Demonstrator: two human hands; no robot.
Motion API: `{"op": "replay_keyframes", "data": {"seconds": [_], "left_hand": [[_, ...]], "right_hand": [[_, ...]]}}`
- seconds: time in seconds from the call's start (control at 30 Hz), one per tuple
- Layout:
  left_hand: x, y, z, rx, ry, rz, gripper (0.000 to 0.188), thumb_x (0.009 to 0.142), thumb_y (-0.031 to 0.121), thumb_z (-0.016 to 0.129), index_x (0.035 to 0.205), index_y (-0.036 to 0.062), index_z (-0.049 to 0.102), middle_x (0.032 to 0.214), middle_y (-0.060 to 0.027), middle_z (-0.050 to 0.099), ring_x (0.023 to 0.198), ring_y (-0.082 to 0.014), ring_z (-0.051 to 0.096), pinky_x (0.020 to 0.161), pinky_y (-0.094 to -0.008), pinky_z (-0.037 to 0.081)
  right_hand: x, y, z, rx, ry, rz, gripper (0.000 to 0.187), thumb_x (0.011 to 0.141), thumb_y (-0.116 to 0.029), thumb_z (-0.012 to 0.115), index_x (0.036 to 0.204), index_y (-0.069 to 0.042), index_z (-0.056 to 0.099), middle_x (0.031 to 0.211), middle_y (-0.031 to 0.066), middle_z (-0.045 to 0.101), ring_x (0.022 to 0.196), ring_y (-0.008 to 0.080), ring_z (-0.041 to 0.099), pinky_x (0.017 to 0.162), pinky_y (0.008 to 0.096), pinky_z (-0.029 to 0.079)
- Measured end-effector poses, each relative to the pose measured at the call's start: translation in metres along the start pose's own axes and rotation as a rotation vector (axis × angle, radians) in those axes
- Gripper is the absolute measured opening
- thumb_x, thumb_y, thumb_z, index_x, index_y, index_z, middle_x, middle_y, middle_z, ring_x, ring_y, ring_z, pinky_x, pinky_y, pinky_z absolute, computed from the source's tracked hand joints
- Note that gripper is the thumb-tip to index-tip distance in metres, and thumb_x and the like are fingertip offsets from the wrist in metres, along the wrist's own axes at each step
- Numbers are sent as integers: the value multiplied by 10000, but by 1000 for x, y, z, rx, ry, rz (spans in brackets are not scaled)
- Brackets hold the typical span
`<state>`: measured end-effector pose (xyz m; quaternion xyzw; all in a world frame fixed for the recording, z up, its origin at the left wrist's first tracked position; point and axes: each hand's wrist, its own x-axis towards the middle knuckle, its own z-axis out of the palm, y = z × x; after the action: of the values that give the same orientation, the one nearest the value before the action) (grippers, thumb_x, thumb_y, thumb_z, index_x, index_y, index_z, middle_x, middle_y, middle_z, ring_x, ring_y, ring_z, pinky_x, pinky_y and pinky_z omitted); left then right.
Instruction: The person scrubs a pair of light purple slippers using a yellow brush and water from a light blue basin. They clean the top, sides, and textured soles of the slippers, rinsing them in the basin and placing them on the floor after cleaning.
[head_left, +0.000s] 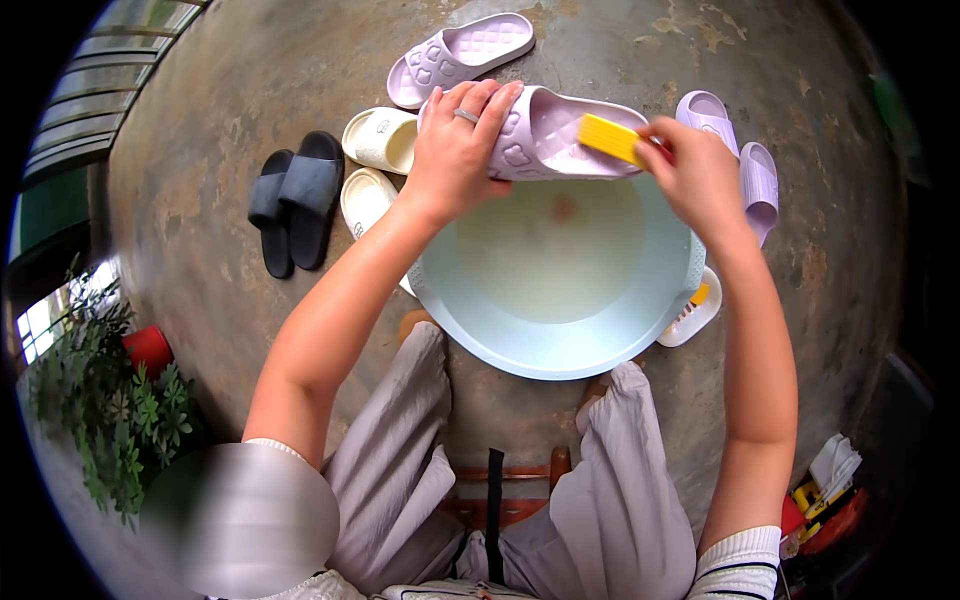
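Over the far side of a pale blue basin [560, 360] of cloudy water, I hold a lilac slide slipper [560, 115]. My left hand [462, 145] is wrapped round its toe strap, a ring on one finger. In my right hand [695, 175] is a yellow brush [608, 139], pressed to the slipper's footbed near the heel; its bristles are hidden. A matching lilac slipper [490, 45] lies on the floor just beyond.
Left of the basin lie cream slippers [385, 135] and dark slides [312, 190]; right of it, smaller lilac slippers [760, 185] and a white slipper [695, 315]. A leafy plant [125, 410] and red pot [148, 350] stand at left, assorted items [825, 490] at lower right.
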<state>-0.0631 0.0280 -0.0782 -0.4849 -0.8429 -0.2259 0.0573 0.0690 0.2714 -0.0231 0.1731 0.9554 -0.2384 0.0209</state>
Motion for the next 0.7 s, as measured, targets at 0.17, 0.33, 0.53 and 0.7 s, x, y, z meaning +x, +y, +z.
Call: {"op": "replay_keyframes", "data": {"seconds": [0.17, 0.33, 0.53, 0.7], "left_hand": [[5, 0, 9, -21, 31, 57, 1159, 380, 182, 917, 1443, 119, 458, 1305, -123, 559, 1207, -335, 538, 996, -504, 418], [3, -7, 7, 1, 49, 30, 1153, 370, 196, 913, 1431, 120, 467, 1283, -117, 560, 1188, -324, 534, 962, -486, 404], [0, 4, 20, 91, 85, 43, 1140, 378, 207, 906, 1429, 144, 468, 1290, -101, 544, 1176, -321, 515, 955, -502, 392], [-3, 5, 17, 116, 103, 19, 1122, 377, 222, 905, 1414, 145, 482, 1284, -92, 543, 1180, -315, 511, 953, -511, 386]], "right_hand": [[31, -34, 61, 210, 96, -184, 194, 863, -249, 728, 978, -94, 740, 856, 141, 737, 790, 340, 708, 723, 419, 549], [16, 34, 10, 272, 71, 132, 210, 856, -237, 764, 999, -85, 738, 837, 118, 747, 748, 227, 729, 688, 357, 552], [-18, -21, 58, 157, 185, 49, 167, 904, -258, 706, 926, -92, 692, 796, 144, 712, 726, 315, 705, 627, 383, 530], [-30, 16, 43, 186, 329, 146, 155, 892, -244, 718, 932, -101, 674, 759, 125, 690, 678, 333, 678, 588, 425, 506]]}}
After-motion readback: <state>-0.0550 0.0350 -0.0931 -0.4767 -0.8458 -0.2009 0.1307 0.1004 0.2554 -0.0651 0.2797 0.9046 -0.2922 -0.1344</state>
